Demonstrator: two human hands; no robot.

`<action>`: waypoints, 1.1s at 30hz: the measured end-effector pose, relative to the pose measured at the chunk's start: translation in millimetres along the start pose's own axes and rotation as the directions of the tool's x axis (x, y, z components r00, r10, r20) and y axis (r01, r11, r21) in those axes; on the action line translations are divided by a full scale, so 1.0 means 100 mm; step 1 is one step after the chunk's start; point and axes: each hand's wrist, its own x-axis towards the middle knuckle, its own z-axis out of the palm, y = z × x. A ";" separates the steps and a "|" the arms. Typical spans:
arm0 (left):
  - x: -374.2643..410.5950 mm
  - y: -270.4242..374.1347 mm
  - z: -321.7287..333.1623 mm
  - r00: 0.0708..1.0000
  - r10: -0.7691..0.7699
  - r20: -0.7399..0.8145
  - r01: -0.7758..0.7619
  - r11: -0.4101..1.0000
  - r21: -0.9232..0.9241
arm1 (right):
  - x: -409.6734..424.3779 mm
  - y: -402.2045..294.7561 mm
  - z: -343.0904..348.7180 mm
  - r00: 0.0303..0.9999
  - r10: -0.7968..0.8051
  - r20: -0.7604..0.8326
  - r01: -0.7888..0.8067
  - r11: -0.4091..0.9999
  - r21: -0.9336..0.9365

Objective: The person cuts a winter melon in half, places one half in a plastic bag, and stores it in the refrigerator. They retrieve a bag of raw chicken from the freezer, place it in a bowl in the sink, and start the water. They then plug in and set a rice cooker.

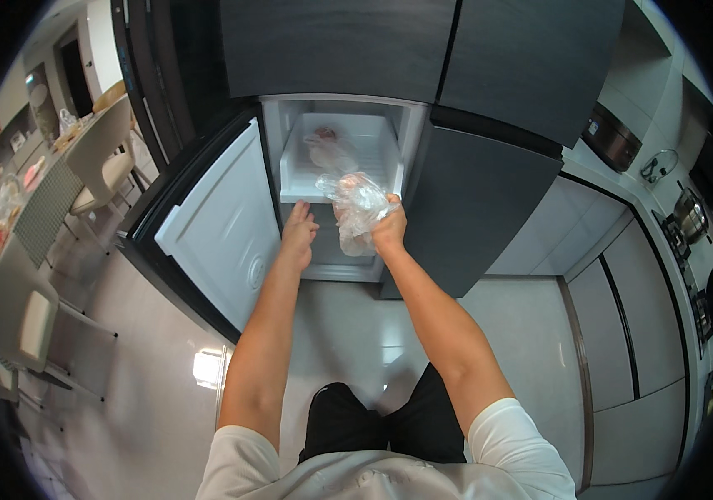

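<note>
My right hand (390,226) grips a crumpled clear plastic bag (357,206) with something pinkish inside, in front of a pulled-out white freezer drawer (312,192). My left hand (299,236) is at the drawer's front edge, its fingers extended and holding nothing; whether the fingertips touch the edge I cannot tell. Inside the drawer, towards its back left, lies another clear plastic bag (326,147) with something reddish in it. The drawer belongs to a dark refrigerator (337,50), whose lower left door (219,225) stands open with its white inner side showing.
The refrigerator's lower right door (481,200) is closed. On the right, a counter (622,184) carries a brown appliance (611,137), a steel pot (690,215) and a gas stove (675,237). Chairs (19,312) and a cluttered table (50,206) stand at the left.
</note>
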 end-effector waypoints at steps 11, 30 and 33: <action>-1.82 0.49 -0.35 0.724 0.627 -0.287 -0.568 0.778 0.268 | -0.86 -0.76 0.22 0.951 -0.127 0.281 0.014 0.928 0.371; -2.28 0.42 -1.03 0.620 0.655 -0.433 -0.435 0.745 0.505 | -1.69 -1.57 -0.09 0.934 -0.224 0.279 0.070 0.879 0.471; -2.27 0.20 -0.69 0.583 0.725 -0.367 -0.470 0.668 0.577 | -1.68 -1.54 -0.38 0.966 -0.125 0.227 -0.005 0.865 0.501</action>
